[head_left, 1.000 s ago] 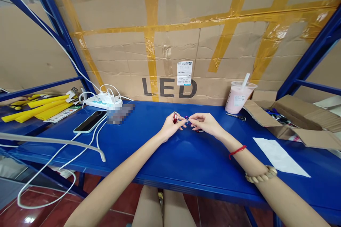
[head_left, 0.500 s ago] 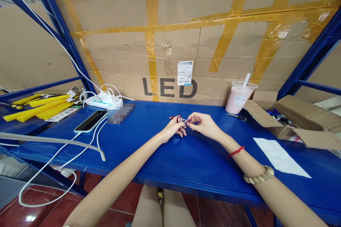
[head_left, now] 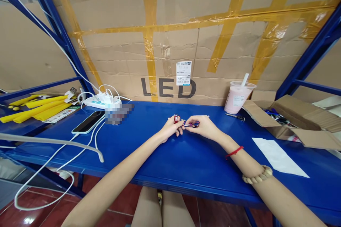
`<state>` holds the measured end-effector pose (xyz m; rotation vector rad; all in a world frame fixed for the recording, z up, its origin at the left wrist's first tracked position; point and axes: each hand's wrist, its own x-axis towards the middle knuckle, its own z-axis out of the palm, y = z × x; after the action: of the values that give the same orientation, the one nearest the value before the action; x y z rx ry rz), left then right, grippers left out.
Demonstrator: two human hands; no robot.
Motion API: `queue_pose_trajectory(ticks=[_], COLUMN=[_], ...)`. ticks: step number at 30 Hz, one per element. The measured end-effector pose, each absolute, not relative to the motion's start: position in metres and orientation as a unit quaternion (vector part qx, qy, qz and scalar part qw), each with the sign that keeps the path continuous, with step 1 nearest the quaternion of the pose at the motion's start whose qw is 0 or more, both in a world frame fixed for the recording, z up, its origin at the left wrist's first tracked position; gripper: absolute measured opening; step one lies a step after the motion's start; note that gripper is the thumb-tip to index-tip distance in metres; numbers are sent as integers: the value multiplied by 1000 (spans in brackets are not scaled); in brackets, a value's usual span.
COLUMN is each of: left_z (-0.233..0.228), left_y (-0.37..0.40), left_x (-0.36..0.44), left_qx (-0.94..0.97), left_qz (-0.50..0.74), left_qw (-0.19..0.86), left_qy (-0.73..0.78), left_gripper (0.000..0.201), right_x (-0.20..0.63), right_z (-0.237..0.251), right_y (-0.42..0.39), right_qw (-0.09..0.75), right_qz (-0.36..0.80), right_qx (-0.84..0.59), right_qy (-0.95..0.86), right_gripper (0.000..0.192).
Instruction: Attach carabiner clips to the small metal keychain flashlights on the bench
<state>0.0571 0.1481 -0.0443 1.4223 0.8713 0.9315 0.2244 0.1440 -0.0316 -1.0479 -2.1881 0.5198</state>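
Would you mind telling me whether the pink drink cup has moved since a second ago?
No. The pink drink cup stands at the same spot against the cardboard sheet, beside the open box.

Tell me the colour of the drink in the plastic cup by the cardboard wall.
Pale pink, with a white straw; the cup shows clearly in the head view.

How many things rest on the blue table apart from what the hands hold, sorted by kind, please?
Pink plastic drink cup with straw: 1
Dark smartphone: 1
White power strip: 1
Open cardboard box: 1
White paper sheet: 1
Total: 5
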Motion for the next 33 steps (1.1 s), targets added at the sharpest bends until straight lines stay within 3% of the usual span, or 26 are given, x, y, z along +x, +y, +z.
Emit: queue_pose_trajectory(ticks=[5,15,22,33], left_z=[-47,-48,-47,-47], left_y=[150,149,148,149], left_x=[57,53,54,52], left_qx=[658,741,767,779], left_qz=[405,386,365,363], left_qw=[492,336,326,336], left_qy=[401,436,415,385], left_gripper=[19,19,19,20], right_x=[224,226,226,223], right_z=[-27,-24,-26,-28], right_y=[141,136,138,135], right_qw=[305,245,194,150], right_qz=[149,53,21,-32], right_qx=[-402,-432,-393,-380], right_qy=[-851,-866,-899,-912], right_gripper=[20,23,18,27])
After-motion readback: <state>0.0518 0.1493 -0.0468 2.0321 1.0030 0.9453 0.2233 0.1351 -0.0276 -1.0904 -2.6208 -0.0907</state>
